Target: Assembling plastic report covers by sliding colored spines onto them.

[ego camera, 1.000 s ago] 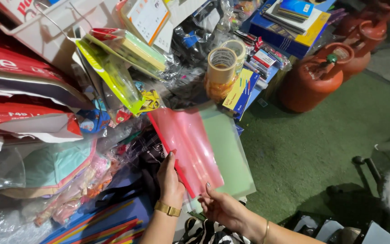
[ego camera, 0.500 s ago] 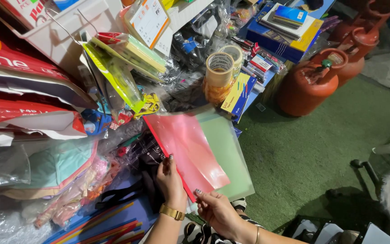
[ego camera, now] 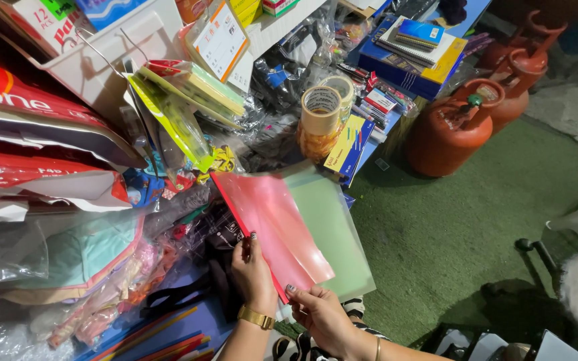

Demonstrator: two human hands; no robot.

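Observation:
A stack of translucent red plastic folders (ego camera: 270,224) is held over a cluttered stall, lying on top of pale green folders (ego camera: 332,230). My left hand (ego camera: 252,271), with a gold watch at the wrist, grips the red stack along its left edge. My right hand (ego camera: 322,314) pinches the stack's near corner between thumb and fingers. The green folders stick out to the right from under the red ones.
Rolls of tape (ego camera: 322,107) stand beyond the folders beside stacked notebooks (ego camera: 416,47). Red gas cylinders (ego camera: 449,130) stand on the green floor (ego camera: 449,234) at right. Plastic-wrapped goods (ego camera: 68,261), red paper packs (ego camera: 28,113) and a white bin (ego camera: 108,53) crowd the left.
The red folders have tilted and spread wider over the green ones. My right hand has slid along the near corner. The view has shifted slightly.

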